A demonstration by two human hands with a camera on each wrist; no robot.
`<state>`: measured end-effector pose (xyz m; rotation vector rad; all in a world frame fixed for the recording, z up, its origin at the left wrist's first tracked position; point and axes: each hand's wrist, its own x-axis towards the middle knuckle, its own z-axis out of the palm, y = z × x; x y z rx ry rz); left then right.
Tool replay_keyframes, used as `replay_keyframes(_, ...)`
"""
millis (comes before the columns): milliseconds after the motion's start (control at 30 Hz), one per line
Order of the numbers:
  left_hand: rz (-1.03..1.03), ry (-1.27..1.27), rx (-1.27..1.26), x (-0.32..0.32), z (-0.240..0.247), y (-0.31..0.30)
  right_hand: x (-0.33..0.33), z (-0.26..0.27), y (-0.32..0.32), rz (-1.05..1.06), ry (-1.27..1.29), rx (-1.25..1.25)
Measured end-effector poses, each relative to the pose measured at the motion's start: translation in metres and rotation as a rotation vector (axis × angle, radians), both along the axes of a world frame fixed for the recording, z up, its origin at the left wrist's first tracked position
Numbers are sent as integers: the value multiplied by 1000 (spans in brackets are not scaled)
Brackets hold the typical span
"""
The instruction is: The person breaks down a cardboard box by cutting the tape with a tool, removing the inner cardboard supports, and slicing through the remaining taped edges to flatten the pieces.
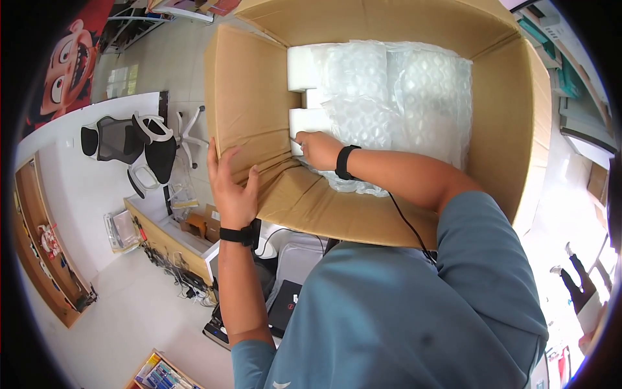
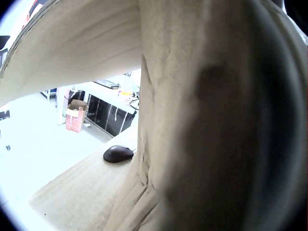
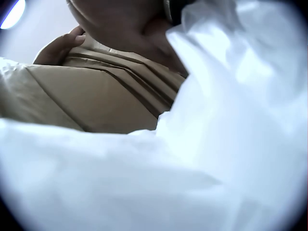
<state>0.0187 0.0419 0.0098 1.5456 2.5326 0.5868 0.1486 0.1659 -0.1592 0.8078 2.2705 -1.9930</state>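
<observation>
A large cardboard box [image 1: 246, 84] stands open in front of me. Inside lie white foam blocks [image 1: 304, 65] and a sheet of clear bubble wrap [image 1: 427, 84]. My right hand [image 1: 319, 152] is down in the box with its fingers curled at the edge of the lower foam block [image 1: 310, 119], close to the creased near wall; its fingertips are partly hidden. White wrapping [image 3: 231, 110] fills much of the right wrist view. My left hand [image 1: 232, 194] rests on the box's near left corner, fingers spread and fairly straight over the creased cardboard.
A laptop [image 1: 285, 308] and a grey bag-like thing [image 1: 301, 259] are below the box's near edge. To the left are an office chair [image 1: 139, 146] and a desk with tangled cables [image 1: 178, 272]. A thin black cable [image 1: 408, 223] runs from the right wrist across the near flap.
</observation>
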Motion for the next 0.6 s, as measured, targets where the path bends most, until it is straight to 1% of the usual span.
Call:
replay_keyframes(67,0,9,-15,0,2,1,-3,-20,-6,74,60,86)
replay_keyframes(200,-32,41,-80,1,8,3,2,-23,-9,86,82,72)
replay_keyframes(267,-72,63,-118,0,15,5,1,-21,-5,112,47,79)
replay_keyframes(333,-115,81,-162,6,27,6,1,-21,-3,100,47,22)
replay_keyframes(400,-278,326,-375,21,49,7,0,-20,0,90,49,-30)
replay_keyframes(433,-409,288,-426,32,64,12,0,-18,1,95,41,3)
replay_keyframes(467,-413,291,-431,35,64,14,0,-18,1,103,32,32)
replay_keyframes(533,-660,-180,-610,41,63,13,1,-11,3,106,1,7)
replay_keyframes(567,-658,-179,-613,41,58,12,1,-8,4,112,-32,-9)
replay_keyframes(600,-666,-142,-749,40,49,11,-1,-14,1,115,-31,-13)
